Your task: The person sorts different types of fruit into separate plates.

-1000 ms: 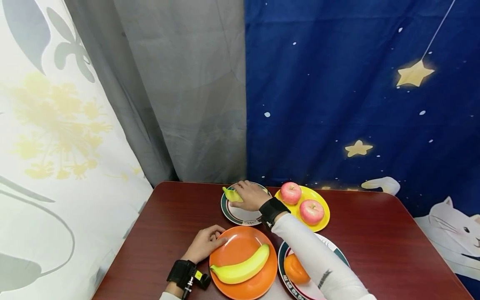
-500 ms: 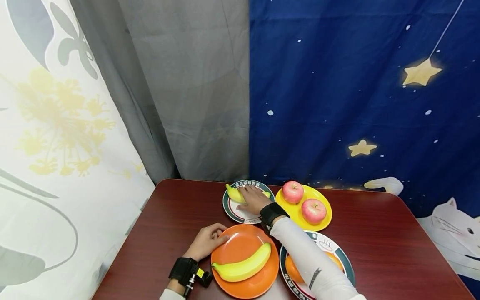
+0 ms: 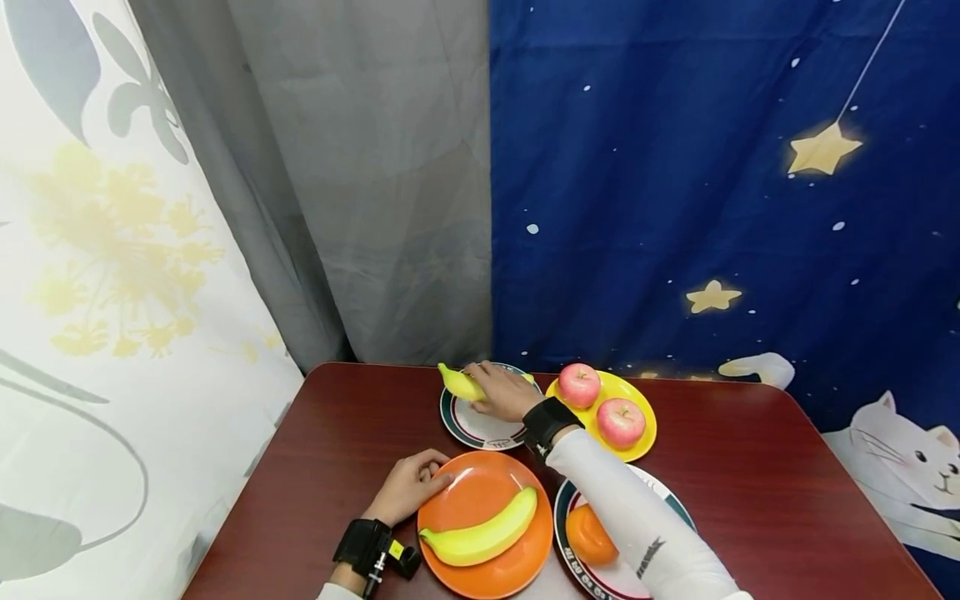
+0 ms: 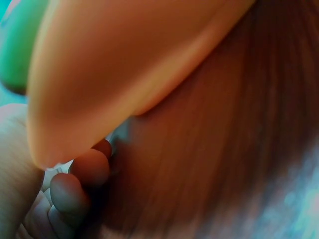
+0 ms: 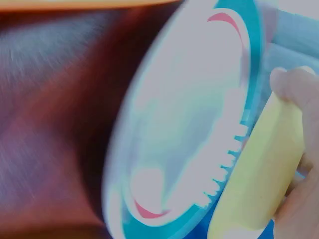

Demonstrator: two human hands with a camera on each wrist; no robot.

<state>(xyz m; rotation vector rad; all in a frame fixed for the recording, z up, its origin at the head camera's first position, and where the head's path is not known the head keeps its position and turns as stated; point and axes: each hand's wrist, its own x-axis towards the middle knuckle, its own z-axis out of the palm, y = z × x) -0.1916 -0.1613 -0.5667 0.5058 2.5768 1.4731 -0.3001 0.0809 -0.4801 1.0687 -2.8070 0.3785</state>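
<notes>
My right hand (image 3: 504, 393) grips a yellow banana (image 3: 461, 385) over the white plate with a green rim (image 3: 487, 432) at the back of the table. In the right wrist view the fingers and thumb wrap the banana (image 5: 259, 174), which overlaps the plate's edge; the plate's white middle (image 5: 194, 84) lies bare beside it. My left hand (image 3: 408, 487) pinches the left rim of an orange plate (image 3: 480, 475), thumb on top. The left wrist view shows curled fingers (image 4: 89, 167) beneath that rim. A second banana (image 3: 483, 533) lies on the orange plate.
Two pink apples (image 3: 620, 423) sit on a yellow plate (image 3: 647, 429) at back right. Oranges, one visible now (image 3: 589, 537), are on another green-rimmed plate (image 3: 671, 493), partly covered by the right sleeve (image 3: 637, 517). Curtains (image 3: 637, 208) hang behind the table (image 3: 750, 467).
Half a second ago the banana lay on the back plate under my right hand; now it has shifted slightly up and left within the hand's grip. The left hand and orange plate hold still.
</notes>
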